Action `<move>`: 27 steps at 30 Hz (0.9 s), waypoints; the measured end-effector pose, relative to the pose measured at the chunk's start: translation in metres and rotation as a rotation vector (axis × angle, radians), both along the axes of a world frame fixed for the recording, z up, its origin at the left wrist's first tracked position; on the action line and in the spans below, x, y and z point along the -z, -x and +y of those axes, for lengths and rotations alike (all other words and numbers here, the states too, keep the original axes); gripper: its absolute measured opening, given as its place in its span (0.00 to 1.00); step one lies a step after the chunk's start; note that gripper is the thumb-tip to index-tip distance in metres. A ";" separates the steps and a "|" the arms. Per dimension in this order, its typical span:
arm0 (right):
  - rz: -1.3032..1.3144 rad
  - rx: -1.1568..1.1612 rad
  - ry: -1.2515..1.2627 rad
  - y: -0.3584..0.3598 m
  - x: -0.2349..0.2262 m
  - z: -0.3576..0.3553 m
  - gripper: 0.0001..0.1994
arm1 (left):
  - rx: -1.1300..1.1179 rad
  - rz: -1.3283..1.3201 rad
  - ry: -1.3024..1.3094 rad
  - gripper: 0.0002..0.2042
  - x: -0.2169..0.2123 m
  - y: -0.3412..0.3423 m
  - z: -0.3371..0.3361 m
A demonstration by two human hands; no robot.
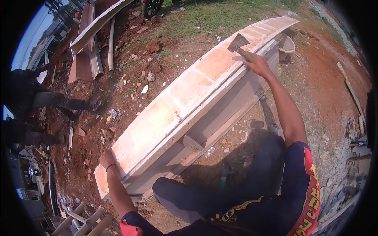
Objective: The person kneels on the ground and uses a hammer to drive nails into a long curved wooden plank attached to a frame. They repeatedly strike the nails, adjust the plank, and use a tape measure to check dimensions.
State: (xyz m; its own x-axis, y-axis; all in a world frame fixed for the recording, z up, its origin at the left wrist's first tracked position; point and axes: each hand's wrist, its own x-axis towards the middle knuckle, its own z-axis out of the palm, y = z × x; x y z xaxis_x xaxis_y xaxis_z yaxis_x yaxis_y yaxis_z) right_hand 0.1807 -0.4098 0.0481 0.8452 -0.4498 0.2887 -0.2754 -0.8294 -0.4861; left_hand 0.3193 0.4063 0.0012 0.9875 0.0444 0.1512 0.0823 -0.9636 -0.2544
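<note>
Working the hatchet (pixel 238 42) with our right hand (pixel 258 64) clenched on its handle, head resting on the far top face of the long wooden form (pixel 177 114). Our left hand (pixel 106 159) grips the near end, steadying it. No visible cuts yet, so we judge most is left.

A long wooden form (pixel 189 106) lies across the ground, planks (pixel 88 47) behind-left, a bucket (pixel 286 45) behind its far end

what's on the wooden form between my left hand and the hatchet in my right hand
In the head view, only the bare pale top board of the long wooden form runs between the left hand and the hatchet held in the right hand.
</note>
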 end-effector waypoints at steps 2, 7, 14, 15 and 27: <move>0.042 -0.154 -0.123 -0.010 0.006 -0.018 0.26 | -0.083 0.089 -0.078 0.21 -0.003 -0.001 -0.009; 0.126 -0.302 -0.203 -0.012 0.010 -0.042 0.25 | -0.338 0.073 -0.051 0.25 -0.029 0.012 -0.117; 0.068 -0.615 -0.177 -0.018 0.013 -0.081 0.23 | 0.342 0.031 0.445 0.17 -0.035 -0.069 -0.503; 0.057 -0.666 -0.156 -0.019 0.014 -0.087 0.22 | 0.403 0.101 0.560 0.19 -0.034 -0.082 -0.555; 0.230 -0.766 -0.350 -0.021 0.000 -0.112 0.20 | 0.329 0.295 0.214 0.28 -0.014 -0.092 -0.747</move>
State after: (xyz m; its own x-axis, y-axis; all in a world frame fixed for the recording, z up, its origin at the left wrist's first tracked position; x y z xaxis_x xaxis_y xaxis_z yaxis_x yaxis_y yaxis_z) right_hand 0.2015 -0.5222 0.0477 0.9715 0.2355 0.0254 0.1746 -0.6395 -0.7487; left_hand 0.4110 -0.3404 0.0154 0.9536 -0.2780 -0.1154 -0.2815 -0.9595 -0.0143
